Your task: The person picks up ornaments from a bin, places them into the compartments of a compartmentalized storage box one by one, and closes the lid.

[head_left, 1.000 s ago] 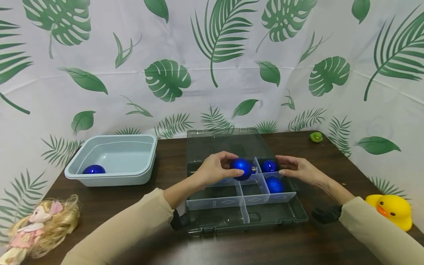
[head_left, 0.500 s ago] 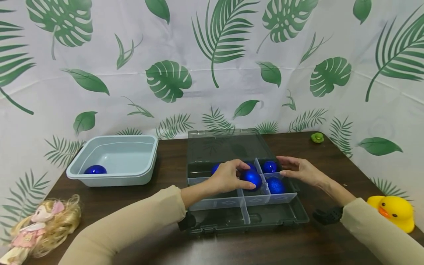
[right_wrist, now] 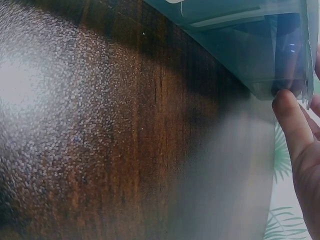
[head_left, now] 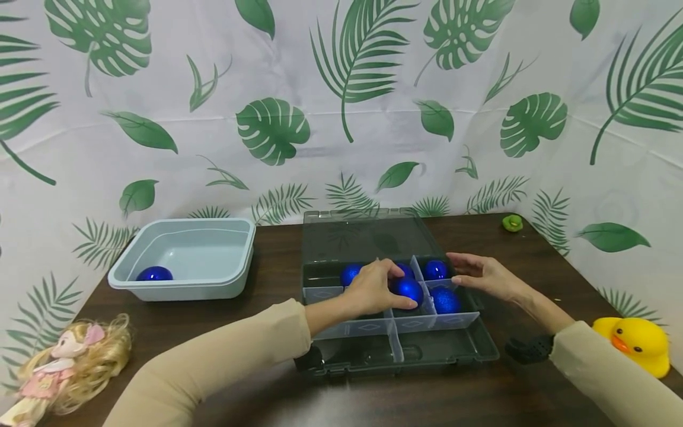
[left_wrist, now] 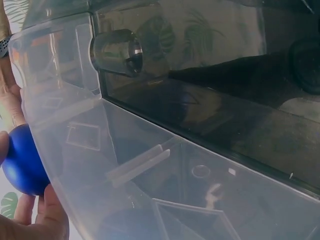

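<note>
Over wood-grain tabletop (head_left: 277,267), pinches blue bauble (head_left: 409,292) in left hand (head_left: 372,288) at organizer's (head_left: 445,345) middle compartment (head_left: 417,322), with relaxed right hand (head_left: 492,277) alongside.

A matte blue ball (head_left: 409,292) is pinched by the left hand (head_left: 373,289) at a compartment of the open, smoky divided box (head_left: 443,345), beside a glittery blue ball (head_left: 445,300), while the right hand (head_left: 490,279) is placed at the box's right edge, near a shiny blue ball (head_left: 436,270). On the dark wooden table (head_left: 267,367), another blue ball (head_left: 155,273) is contained in a pale blue basin (head_left: 197,290), near which a blond doll (head_left: 56,367) is laid. At the right, a yellow rubber duck (head_left: 640,345) and a small green toy (head_left: 512,223) are seen.
</note>
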A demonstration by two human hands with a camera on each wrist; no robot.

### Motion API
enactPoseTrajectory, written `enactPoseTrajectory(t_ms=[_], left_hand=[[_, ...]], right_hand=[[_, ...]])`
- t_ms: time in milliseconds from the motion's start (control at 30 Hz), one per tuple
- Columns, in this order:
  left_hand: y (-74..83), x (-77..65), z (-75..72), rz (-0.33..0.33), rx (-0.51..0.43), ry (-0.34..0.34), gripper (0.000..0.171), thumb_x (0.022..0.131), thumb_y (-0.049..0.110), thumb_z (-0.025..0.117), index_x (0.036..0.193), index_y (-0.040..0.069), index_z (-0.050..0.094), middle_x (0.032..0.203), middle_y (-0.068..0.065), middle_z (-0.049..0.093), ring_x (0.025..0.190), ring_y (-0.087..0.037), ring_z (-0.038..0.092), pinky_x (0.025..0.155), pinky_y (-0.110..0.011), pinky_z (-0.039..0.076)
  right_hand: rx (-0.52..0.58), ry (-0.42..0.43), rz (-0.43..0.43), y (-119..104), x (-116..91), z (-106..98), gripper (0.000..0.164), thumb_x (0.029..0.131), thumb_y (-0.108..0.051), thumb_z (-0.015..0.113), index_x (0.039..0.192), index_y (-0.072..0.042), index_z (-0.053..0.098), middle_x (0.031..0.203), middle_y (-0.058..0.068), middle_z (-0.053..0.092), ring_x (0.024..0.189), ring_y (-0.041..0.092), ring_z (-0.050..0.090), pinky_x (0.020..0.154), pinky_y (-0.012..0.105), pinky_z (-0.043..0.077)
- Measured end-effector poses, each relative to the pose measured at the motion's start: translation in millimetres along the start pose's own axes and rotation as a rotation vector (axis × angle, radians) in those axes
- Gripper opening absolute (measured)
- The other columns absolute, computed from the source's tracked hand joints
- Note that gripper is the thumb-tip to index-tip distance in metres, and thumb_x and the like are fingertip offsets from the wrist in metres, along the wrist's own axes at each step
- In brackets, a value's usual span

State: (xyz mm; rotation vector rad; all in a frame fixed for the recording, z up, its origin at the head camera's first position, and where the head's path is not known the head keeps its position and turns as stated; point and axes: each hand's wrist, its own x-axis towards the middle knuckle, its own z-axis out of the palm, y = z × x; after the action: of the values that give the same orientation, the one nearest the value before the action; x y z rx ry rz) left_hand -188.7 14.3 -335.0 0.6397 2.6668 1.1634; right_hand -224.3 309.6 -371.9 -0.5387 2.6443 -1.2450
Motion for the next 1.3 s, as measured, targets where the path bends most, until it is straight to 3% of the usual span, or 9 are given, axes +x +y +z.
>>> enactPoseTrajectory(t_ms=[333, 467, 700, 867, 1000, 1200, 1300], left_hand=[[1.0, -1.5, 1.6, 0.002, 0.015, -0.009, 0.050, 0.070, 0.033, 0.084, 0.109, 0.011, 0.061, 0.101, 0.001, 0.063, 0.086, -0.011, 0.054, 0.074, -0.022, 0.047], [0.8, -0.8, 0.4, 0.015, 0.011, -0.010, 0.045, 0.072, 0.028, 0.083, 0.108, 0.010, 0.062, 0.106, -0.001, 0.065, 0.096, -0.014, 0.059, 0.082, -0.023, 0.049], [-6.1, -2.7, -11.8, 0.019, -0.128, -0.089, 0.044, 0.076, 0.023, 0.080, 0.112, 0.006, 0.060, 0.108, -0.005, 0.065, 0.100, -0.017, 0.061, 0.085, -0.023, 0.050], [-21.8, -14.4, -48.3, 0.052, -0.283, -0.147, 0.043, 0.081, 0.015, 0.074, 0.119, 0.000, 0.059, 0.113, -0.013, 0.064, 0.100, -0.020, 0.063, 0.083, -0.026, 0.052], [-48.4, -24.8, -92.1, 0.067, -0.319, -0.113, 0.040, 0.085, 0.014, 0.070, 0.121, -0.001, 0.059, 0.112, -0.014, 0.066, 0.100, -0.019, 0.063, 0.084, -0.030, 0.052], [-107.0, -51.0, -164.4, -0.072, -0.347, -0.033, 0.045, 0.090, 0.021, 0.065, 0.127, -0.003, 0.053, 0.124, -0.018, 0.058, 0.103, -0.014, 0.058, 0.095, -0.037, 0.047], [-137.8, -68.6, -195.3, -0.142, -0.370, -0.014, 0.051, 0.093, 0.023, 0.061, 0.132, -0.006, 0.045, 0.125, -0.014, 0.055, 0.103, -0.004, 0.056, 0.096, -0.029, 0.047]], right_hand=[[0.007, -0.002, -0.004, 0, 0, 0, 0.062, 0.091, -0.019, 0.063, 0.141, 0.006, 0.034, 0.140, 0.031, 0.039, 0.122, 0.048, 0.046, 0.091, 0.039, 0.049], [0.001, 0.001, -0.008, -3, 0, -1, 0.061, 0.091, -0.017, 0.063, 0.140, 0.006, 0.035, 0.140, 0.031, 0.039, 0.122, 0.048, 0.046, 0.090, 0.039, 0.050], [-0.004, 0.005, -0.022, 1, 0, 0, 0.060, 0.092, -0.017, 0.062, 0.140, 0.007, 0.035, 0.139, 0.032, 0.040, 0.121, 0.047, 0.047, 0.090, 0.034, 0.051], [-0.010, 0.006, -0.032, 1, 2, 0, 0.060, 0.091, -0.018, 0.062, 0.139, 0.007, 0.036, 0.139, 0.031, 0.041, 0.120, 0.046, 0.047, 0.088, 0.030, 0.051], [0.004, 0.003, -0.012, -1, 5, -1, 0.063, 0.090, -0.020, 0.063, 0.140, 0.006, 0.035, 0.140, 0.030, 0.040, 0.122, 0.048, 0.045, 0.089, 0.034, 0.051], [-0.019, 0.004, 0.001, -1, 4, 0, 0.062, 0.091, -0.021, 0.063, 0.141, 0.005, 0.035, 0.140, 0.029, 0.041, 0.122, 0.046, 0.046, 0.091, 0.037, 0.050], [-0.022, 0.003, 0.007, 0, 3, 1, 0.062, 0.091, -0.021, 0.062, 0.141, 0.004, 0.035, 0.139, 0.030, 0.041, 0.121, 0.046, 0.047, 0.091, 0.037, 0.050]])
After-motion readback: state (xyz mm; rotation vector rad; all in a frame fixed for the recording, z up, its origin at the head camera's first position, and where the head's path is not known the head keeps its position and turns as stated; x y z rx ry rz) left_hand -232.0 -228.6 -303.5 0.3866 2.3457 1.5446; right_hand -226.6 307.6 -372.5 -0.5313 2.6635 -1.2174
